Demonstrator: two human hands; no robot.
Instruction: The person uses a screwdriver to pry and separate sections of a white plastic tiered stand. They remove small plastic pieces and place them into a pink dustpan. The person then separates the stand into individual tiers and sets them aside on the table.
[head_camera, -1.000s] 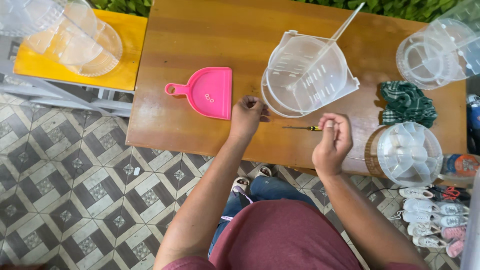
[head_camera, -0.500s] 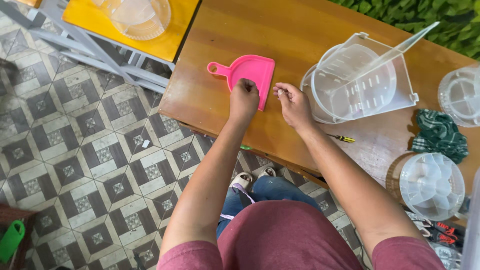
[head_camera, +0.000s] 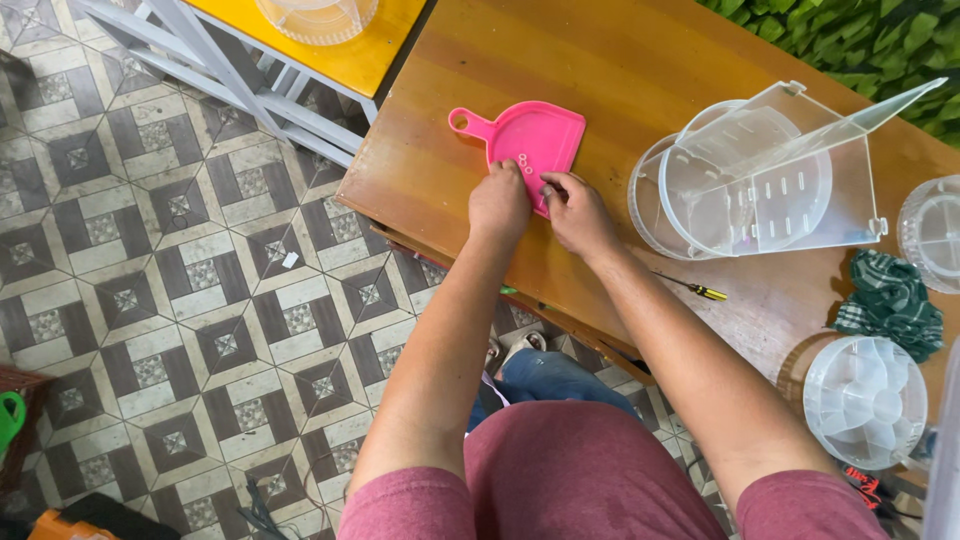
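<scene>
The pink dustpan (head_camera: 528, 140) lies flat near the front edge of the wooden table (head_camera: 640, 70). Its near rim is touched by the left hand (head_camera: 498, 203), fingers curled together, and by the right hand (head_camera: 577, 212), fingertips pinched loosely. A small screwdriver (head_camera: 692, 288) lies well apart.

The brown wooden surface (head_camera: 640, 70) carries a pink plastic dustpan (head_camera: 530, 140) at 10 o'clock, clear plastic containers (head_camera: 760, 180) at 2, a green checked cloth (head_camera: 890, 305) and a small yellow-handled screwdriver (head_camera: 695, 289) around 4.
</scene>
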